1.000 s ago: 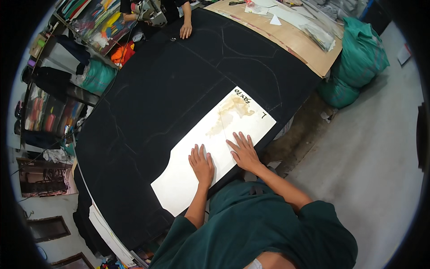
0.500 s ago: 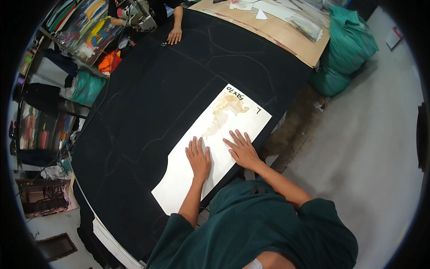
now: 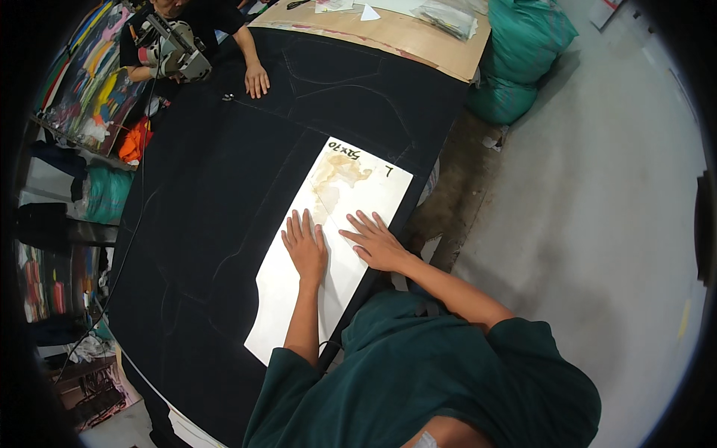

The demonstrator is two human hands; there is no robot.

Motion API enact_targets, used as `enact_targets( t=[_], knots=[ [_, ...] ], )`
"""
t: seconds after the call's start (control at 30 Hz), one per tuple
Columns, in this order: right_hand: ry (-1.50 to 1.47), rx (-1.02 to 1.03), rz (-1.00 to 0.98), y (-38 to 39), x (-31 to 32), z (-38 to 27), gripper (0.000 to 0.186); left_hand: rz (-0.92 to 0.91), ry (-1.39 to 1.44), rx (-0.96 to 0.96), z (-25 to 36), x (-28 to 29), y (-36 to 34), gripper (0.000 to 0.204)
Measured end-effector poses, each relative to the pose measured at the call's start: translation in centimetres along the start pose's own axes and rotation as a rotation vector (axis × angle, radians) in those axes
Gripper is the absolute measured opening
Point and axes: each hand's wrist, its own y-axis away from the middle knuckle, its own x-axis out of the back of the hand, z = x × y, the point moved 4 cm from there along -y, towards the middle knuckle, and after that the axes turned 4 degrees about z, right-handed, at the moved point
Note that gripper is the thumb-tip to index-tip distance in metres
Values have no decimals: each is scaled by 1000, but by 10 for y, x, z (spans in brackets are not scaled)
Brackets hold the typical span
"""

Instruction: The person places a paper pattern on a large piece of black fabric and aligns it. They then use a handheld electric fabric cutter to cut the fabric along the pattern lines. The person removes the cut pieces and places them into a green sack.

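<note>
A big black cloth (image 3: 202,179) lay spread out flat, with thin pale lines drawn on it. At the far left, another person's hand (image 3: 257,80) rested on the cloth, close to a small shiny thing (image 3: 228,97). A grey machine (image 3: 183,56) stood beside that person, at the far left edge of the cloth. A light brown board (image 3: 358,36) was at the far side, with a white paper triangle (image 3: 370,13) and a clear packet (image 3: 446,19) on it. Fat green sacks (image 3: 515,67) stood just past its right end. On the left, beyond the cloth, there was an orange bundle (image 3: 134,142) and another green bag (image 3: 107,193).

The white card (image 3: 336,278) lay flat on the black cloth, close to its near right edge. It had a brown stain at its far end and a curvy bit on its left side. The left hand (image 3: 305,245) and the right hand (image 3: 376,244) were both open, palms down on the card, covering some of it. They did not grip it. The left hand's fingers were a little apart and pointed to the far side. The right hand's fingers were spread wider and pointed left and far.

The left arm came almost straight up from the near side. The right arm slanted in from the near right. Both had short, dark green sleeves (image 3: 534,355).
</note>
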Motion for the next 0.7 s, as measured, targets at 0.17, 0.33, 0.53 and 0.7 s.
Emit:
enact_targets(
  t=[0.17,0.33,0.53,0.7],
  knots=[
    [23,-9,-19,4,-1,0,61,-17,-48,-10,2,-12,-6,58],
    [15,-20,-34,3,-2,3,60,-13,-34,-95,12,-29,-38,59],
    [1,-30,-32,3,-2,2,61,-11,-33,-162,24,-44,-70,61],
    [-12,-51,-8,2,-2,3,62,-30,-53,-133,31,-45,-75,62]
  ],
)
